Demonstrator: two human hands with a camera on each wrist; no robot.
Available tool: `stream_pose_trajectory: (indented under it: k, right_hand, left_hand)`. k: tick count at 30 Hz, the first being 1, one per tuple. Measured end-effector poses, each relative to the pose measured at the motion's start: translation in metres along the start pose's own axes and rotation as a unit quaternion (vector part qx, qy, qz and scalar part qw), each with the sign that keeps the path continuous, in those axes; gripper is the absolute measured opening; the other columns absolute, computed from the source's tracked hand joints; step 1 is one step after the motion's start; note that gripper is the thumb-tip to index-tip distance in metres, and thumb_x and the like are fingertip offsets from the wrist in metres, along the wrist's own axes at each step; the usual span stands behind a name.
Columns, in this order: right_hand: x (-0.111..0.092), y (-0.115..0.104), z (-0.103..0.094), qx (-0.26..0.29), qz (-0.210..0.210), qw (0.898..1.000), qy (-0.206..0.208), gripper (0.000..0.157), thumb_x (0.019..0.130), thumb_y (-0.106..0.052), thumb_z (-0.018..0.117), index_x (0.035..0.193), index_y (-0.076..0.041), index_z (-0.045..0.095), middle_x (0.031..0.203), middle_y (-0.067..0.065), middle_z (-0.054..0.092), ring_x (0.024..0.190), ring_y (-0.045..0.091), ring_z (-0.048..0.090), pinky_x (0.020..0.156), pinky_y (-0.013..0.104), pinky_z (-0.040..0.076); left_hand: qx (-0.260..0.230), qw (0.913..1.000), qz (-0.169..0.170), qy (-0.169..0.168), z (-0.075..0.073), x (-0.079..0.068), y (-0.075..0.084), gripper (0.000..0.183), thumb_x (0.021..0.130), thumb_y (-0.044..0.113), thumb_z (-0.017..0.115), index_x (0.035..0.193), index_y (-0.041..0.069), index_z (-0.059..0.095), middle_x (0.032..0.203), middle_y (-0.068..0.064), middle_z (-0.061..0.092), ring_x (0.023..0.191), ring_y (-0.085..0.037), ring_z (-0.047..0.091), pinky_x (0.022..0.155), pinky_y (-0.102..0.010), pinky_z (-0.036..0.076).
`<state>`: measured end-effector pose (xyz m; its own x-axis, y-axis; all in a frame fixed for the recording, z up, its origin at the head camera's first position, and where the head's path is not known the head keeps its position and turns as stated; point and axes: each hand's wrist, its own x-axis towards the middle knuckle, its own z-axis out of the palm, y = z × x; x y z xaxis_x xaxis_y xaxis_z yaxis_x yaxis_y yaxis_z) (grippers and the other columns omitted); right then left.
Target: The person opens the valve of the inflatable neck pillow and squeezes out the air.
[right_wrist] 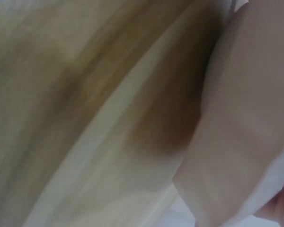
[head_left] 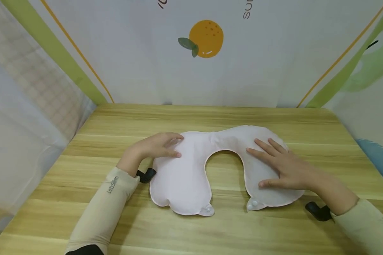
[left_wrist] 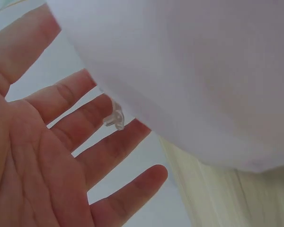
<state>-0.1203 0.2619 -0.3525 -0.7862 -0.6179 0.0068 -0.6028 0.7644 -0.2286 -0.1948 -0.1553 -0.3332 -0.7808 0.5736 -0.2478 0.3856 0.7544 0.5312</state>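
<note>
A pale pinkish-white inflated U-shaped neck pillow (head_left: 185, 180) lies on the wooden table, its two ends pointing toward me. Small tabs with round clear snaps (head_left: 254, 203) show at the inner corners of the ends. My left hand (head_left: 153, 145) is at the pillow's upper left, fingers extended around its edge. A clear plastic air valve (left_wrist: 116, 118) sticks out beside those fingers in the left wrist view. My right hand (head_left: 284, 168) rests on the right arm of the pillow with fingers spread. Only a bit of that hand shows in the right wrist view.
The light wood-grain table (head_left: 121, 147) ends at the back against a white sheet with a printed orange (head_left: 206, 39). More sheeting hangs along both sides. Black wrist camera mounts (head_left: 318, 211) sit beneath each wrist, close to the tabletop.
</note>
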Motion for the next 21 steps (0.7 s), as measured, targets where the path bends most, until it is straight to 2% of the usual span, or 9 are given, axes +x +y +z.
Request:
stream_pose_trajectory:
  k: [9, 15, 21]
  right_hand:
    - [0.0032, 0.0, 0.0012, -0.007, 0.01, 1.0, -0.022, 0.095, 0.082, -0.066, 0.067, 0.158, -0.04, 0.018, 0.168, 0.005, 0.013, 0.148, 0.053, 0.015, 0.095, 0.087, 0.025]
    - [0.0026, 0.0005, 0.0039, 0.0, 0.012, 1.0, -0.028, 0.094, 0.082, -0.067, 0.067, 0.158, -0.04, 0.019, 0.168, 0.006, 0.014, 0.148, 0.053, 0.015, 0.095, 0.087, 0.024]
    - [0.0026, 0.0006, 0.0069, 0.001, 0.012, 0.999, -0.034, 0.092, 0.083, -0.067, 0.066, 0.157, -0.04, 0.021, 0.167, 0.007, 0.016, 0.147, 0.055, 0.016, 0.093, 0.088, 0.025]
  left_hand:
    - [-0.005, 0.9999, -0.009, -0.01, -0.0035, 0.0015, -0.0006, 0.065, 0.092, 0.028, 0.072, 0.146, 0.004, 0.046, 0.152, -0.017, 0.047, 0.145, -0.034, 0.039, 0.119, -0.051, 0.031]
    - [-0.005, 0.9999, -0.003, -0.011, -0.0027, 0.0027, 0.0004, 0.063, 0.092, 0.026, 0.072, 0.145, 0.003, 0.048, 0.15, -0.017, 0.05, 0.143, -0.034, 0.041, 0.119, -0.051, 0.032]
    - [-0.009, 0.9999, -0.006, -0.013, -0.0008, 0.0029, -0.0012, 0.063, 0.091, 0.026, 0.072, 0.145, 0.004, 0.048, 0.151, -0.015, 0.048, 0.145, -0.034, 0.039, 0.12, -0.051, 0.031]
